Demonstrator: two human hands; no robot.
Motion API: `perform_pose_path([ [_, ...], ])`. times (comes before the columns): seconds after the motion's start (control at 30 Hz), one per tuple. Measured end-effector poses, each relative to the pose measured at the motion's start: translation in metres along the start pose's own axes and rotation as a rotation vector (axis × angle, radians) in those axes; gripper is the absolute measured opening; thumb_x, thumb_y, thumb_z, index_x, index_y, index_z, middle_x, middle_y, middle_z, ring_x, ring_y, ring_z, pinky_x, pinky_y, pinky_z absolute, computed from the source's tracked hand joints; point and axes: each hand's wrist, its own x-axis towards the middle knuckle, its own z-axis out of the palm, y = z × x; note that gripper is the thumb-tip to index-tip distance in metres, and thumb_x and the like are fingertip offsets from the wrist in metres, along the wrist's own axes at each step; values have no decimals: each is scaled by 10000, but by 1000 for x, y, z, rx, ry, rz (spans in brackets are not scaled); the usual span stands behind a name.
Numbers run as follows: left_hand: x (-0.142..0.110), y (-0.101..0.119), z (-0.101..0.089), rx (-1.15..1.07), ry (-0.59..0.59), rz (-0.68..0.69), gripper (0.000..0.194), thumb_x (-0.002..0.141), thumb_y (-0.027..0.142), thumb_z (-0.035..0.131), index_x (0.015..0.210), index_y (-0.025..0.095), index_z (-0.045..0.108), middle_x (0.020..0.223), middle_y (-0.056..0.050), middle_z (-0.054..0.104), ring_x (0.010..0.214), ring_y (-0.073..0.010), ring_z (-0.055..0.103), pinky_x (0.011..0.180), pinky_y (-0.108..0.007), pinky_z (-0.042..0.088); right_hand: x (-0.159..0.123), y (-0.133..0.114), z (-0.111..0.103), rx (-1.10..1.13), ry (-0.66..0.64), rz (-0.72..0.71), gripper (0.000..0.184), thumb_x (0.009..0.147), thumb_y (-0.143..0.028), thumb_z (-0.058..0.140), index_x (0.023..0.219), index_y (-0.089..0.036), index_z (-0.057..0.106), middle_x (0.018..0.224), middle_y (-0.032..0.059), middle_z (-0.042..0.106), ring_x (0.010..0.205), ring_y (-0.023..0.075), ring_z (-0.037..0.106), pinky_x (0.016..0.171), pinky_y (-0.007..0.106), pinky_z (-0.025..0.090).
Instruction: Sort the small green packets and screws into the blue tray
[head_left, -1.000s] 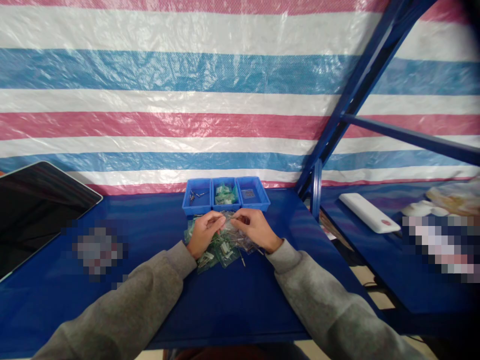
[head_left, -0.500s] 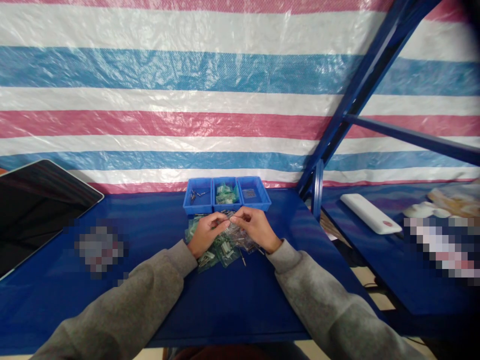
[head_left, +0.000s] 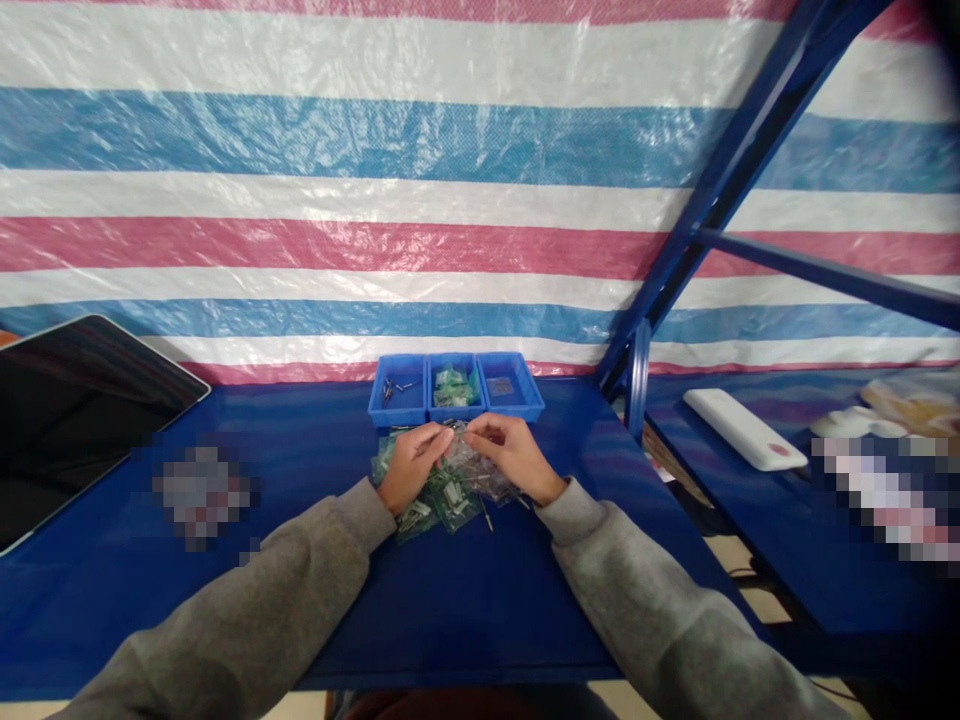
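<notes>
Over a pile of small clear and greenish plastic bags (head_left: 457, 496) my two hands are close together. My left hand (head_left: 410, 462) is closed, thumb against the fingers, on something too small to make out. Facing it, my right hand (head_left: 513, 455) pinches thumb and forefinger together, and what sits between them I cannot make out. Small metal pieces show inside the bags, and a thin metal pin (head_left: 487, 517) sticks out at the front of the pile. Just behind my hands stand three joined blue bins: the left bin (head_left: 397, 408), the middle bin (head_left: 456, 412) and the right bin (head_left: 517, 408).
The left bin holds several metal pins, the middle one greenish bags, the right one a clear bag. A dark-screened monitor (head_left: 82, 420) lies at left on the blue table (head_left: 450, 625). A white power bank (head_left: 744, 428) rests on the right-hand table, beyond a blue metal frame (head_left: 694, 225).
The fingertips of my hands, which met over the pile, are now slightly apart. My left thumb has turned more upright. The bins and the pile look the same.
</notes>
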Motion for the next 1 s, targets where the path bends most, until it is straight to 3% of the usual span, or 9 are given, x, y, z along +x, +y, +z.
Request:
perform_pose_path([
  [0.27,-1,-5,0,215,129,176,326,859,349,530,621,143,612,594,7,532,589,-106,479,573,-220,359,0,-3,2,-158,-63,-27,163,789,-304,592,795,-148,639,695,1,619,603,115,517,573,228,388],
  [0.53,-4,-2,0,260,149,254,254,868,288,533,689,145,643,668,-12,585,643,-117,523,640,-230,384,-1,-3,5,-174,-117,-11,93,758,-214,538,718,-149,590,628,-36,535,576,98,462,556,210,361],
  [0.67,-3,-3,-1,261,171,231,274,873,294,521,669,144,626,645,-1,560,626,-111,507,632,-230,376,0,-3,5,-185,-113,-15,111,768,-221,542,691,-150,580,627,-33,537,584,103,469,560,213,360],
  [0.83,-2,-5,-1,208,137,102,343,875,350,499,611,146,576,560,25,495,552,-97,463,554,-217,359,0,2,4,-139,-37,-56,146,808,-294,558,782,-160,612,693,-11,584,626,119,510,589,223,387],
  [1.0,-2,-9,1,76,124,13,236,833,371,557,817,149,636,604,27,563,542,-97,491,533,-202,391,-2,4,5,-103,27,-61,236,847,-374,529,774,-168,620,678,-10,574,616,119,503,580,220,394],
])
